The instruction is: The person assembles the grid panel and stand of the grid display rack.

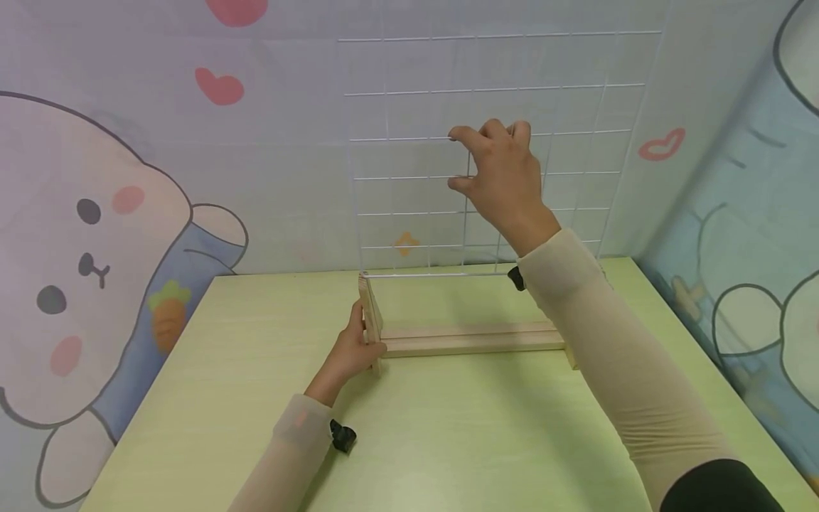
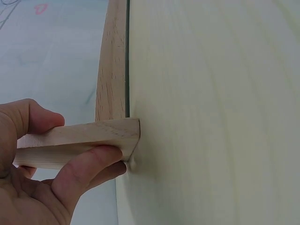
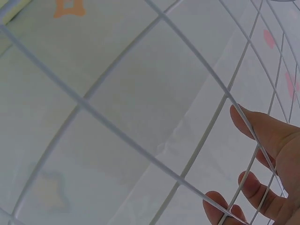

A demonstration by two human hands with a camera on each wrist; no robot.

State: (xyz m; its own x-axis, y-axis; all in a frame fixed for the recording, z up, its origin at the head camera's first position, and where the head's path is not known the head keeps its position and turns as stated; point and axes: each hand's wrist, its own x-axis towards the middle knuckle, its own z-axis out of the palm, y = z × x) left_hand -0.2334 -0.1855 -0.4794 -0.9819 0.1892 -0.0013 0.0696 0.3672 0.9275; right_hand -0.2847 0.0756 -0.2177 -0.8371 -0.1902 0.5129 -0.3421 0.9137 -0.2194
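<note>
A white wire grid panel [image 1: 409, 178] stands upright in front of the back wall. My right hand [image 1: 508, 174] holds it near its middle. In the right wrist view, the fingers [image 3: 253, 190] bend round the thin wires, with the thumb on the near side. My left hand [image 1: 348, 355] grips the short wooden end piece [image 1: 371, 316] of a pale wooden base [image 1: 473, 343]. Thumb and fingers lie on opposite faces of that piece in the left wrist view. The base's long bars run rightward, and my right forearm partly hides its right end.
The base rests on a pale yellow-green table [image 1: 435, 434]. Behind it hangs a wall cloth [image 1: 288, 178] with cartoon prints and hearts. Another printed cloth [image 1: 748, 213] stands along the right side. Dark wrist cameras [image 1: 343, 436] are worn on both wrists.
</note>
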